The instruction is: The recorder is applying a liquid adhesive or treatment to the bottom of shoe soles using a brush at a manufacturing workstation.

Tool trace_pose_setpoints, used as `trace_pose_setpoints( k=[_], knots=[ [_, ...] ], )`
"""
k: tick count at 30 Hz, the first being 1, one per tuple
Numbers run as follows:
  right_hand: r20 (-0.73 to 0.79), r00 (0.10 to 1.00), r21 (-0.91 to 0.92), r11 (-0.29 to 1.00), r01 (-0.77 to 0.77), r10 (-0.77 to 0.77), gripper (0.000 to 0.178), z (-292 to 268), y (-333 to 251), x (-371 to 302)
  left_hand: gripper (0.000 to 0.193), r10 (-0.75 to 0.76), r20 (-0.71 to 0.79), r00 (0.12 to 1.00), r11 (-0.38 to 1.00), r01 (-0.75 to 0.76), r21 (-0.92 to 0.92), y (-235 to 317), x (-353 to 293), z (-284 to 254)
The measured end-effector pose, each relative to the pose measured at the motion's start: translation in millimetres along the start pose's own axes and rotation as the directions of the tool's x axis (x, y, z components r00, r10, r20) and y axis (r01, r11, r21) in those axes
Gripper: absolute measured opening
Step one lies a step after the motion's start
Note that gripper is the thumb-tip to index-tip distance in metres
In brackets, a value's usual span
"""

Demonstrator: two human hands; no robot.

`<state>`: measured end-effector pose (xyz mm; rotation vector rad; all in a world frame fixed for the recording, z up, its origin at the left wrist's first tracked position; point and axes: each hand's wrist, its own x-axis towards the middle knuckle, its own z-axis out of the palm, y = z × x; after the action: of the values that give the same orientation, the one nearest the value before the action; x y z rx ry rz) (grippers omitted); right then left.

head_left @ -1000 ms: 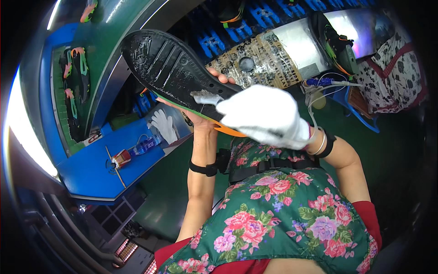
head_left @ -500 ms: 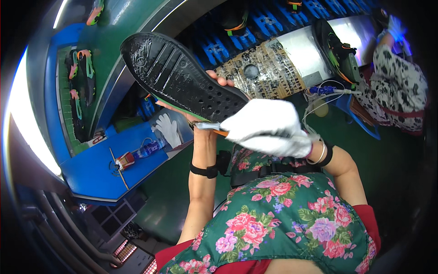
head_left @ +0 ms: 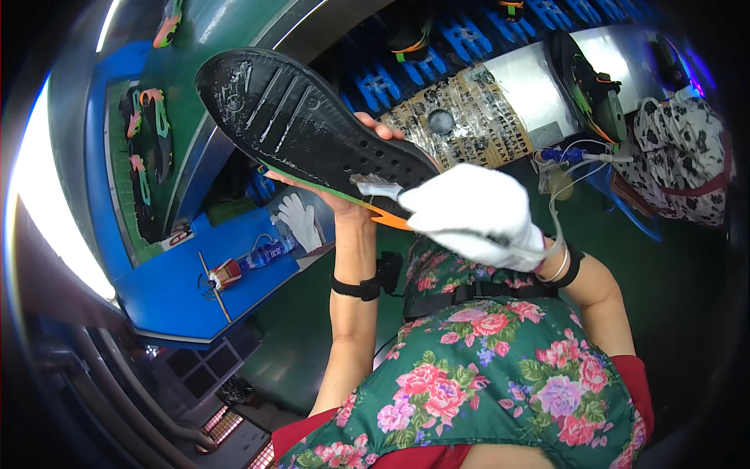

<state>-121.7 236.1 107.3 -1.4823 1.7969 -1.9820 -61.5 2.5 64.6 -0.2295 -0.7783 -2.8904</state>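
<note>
A large black shoe sole [head_left: 297, 129] is tilted across the upper middle, its toe end toward the upper left. Ridges, round holes and wet-looking whitish streaks mark its face, and green and orange show along its near edge. My bare left hand [head_left: 349, 205] grips the sole from underneath, fingertips curling over the far edge. In a white glove, my right hand [head_left: 473, 211] is closed round a brush, whose handle it hides. The pale wet brush tip [head_left: 376, 187] lies against the sole near the holes.
Beyond the sole, a metal ledge carries a taped cardboard sheet [head_left: 457, 117] and a dark shoe [head_left: 582, 86]. Blue racks [head_left: 469, 39] run behind. A blue table [head_left: 180, 301] at left holds a bottle [head_left: 269, 252] and white glove [head_left: 298, 220]. Another person's patterned sleeve [head_left: 680, 148] is at right.
The brush tip has moved from the sole's near edge up onto its face, close to the holes. My right hand has shifted slightly right. The other person's hand at right has dropped from sight.
</note>
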Motion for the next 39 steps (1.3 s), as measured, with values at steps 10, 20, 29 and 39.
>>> trace_pose_setpoints(
  k=[10,20,29,39],
  knots=[
    [-0.021,0.998,-0.025,0.998,0.053,-0.054,0.025,0,5,-1,0.142,0.047,-0.04,0.998,0.996,-0.05,-0.08,2,9,14],
    [-0.049,0.999,0.08,0.997,-0.004,0.008,0.026,-2,7,-2,0.13,0.024,0.072,0.997,0.999,-0.027,0.033,2,18,15],
    [-0.122,0.982,0.204,0.972,-0.12,0.147,0.026,-7,7,-2,0.132,0.037,-0.058,0.998,0.999,-0.035,0.027,-3,18,20],
    [-0.141,0.977,0.236,0.964,-0.122,0.159,0.026,-2,4,1,0.147,0.051,-0.142,0.989,0.999,-0.049,0.02,-11,23,13]
  ],
)
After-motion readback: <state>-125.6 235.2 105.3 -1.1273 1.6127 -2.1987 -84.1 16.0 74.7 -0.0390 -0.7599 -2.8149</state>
